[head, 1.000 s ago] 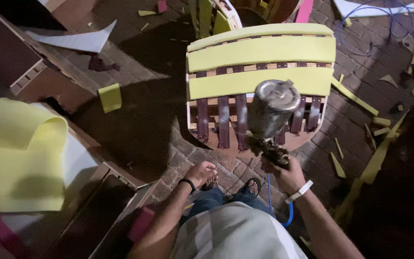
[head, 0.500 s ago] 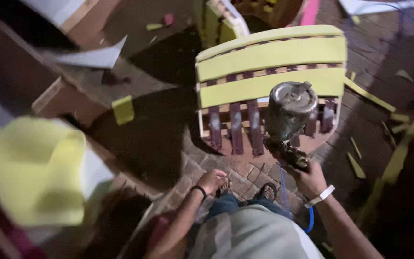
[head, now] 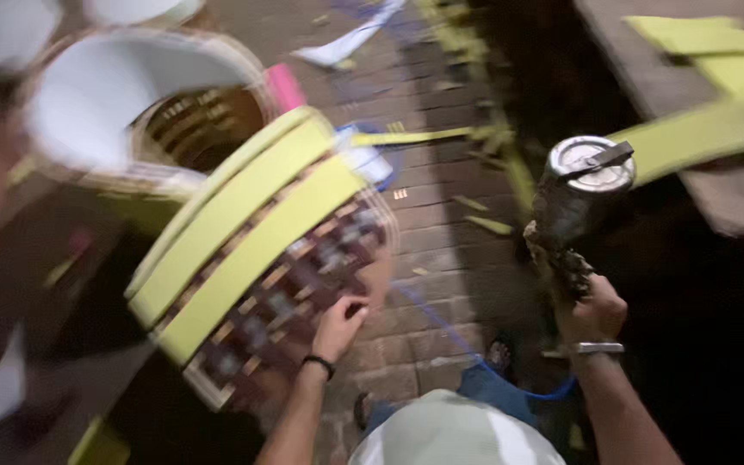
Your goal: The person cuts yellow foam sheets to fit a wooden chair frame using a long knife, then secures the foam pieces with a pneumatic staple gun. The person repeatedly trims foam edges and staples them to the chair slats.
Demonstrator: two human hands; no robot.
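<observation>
My right hand point(head: 594, 312) grips the handle of a spray gun point(head: 574, 202) with a round metal cup on top, held up over the brick floor at the right. My left hand point(head: 338, 327), with a dark band on the wrist, touches the lower edge of a curved wooden chair piece point(head: 251, 250) with dark slats and two yellow foam strips across it. The piece lies tilted on the floor to my left. A blue hose point(head: 441, 331) runs across the bricks toward the gun.
A round wicker frame with white padding point(head: 144, 112) stands behind the chair piece. Yellow foam scraps point(head: 475, 215) litter the brick floor point(head: 441, 250). A long yellow strip point(head: 699, 129) lies over a bench at the right. The view is blurred.
The view has swung to the right. My left hand has moved from near my knee onto the chair piece. The spray gun has moved away from the slats to the right.
</observation>
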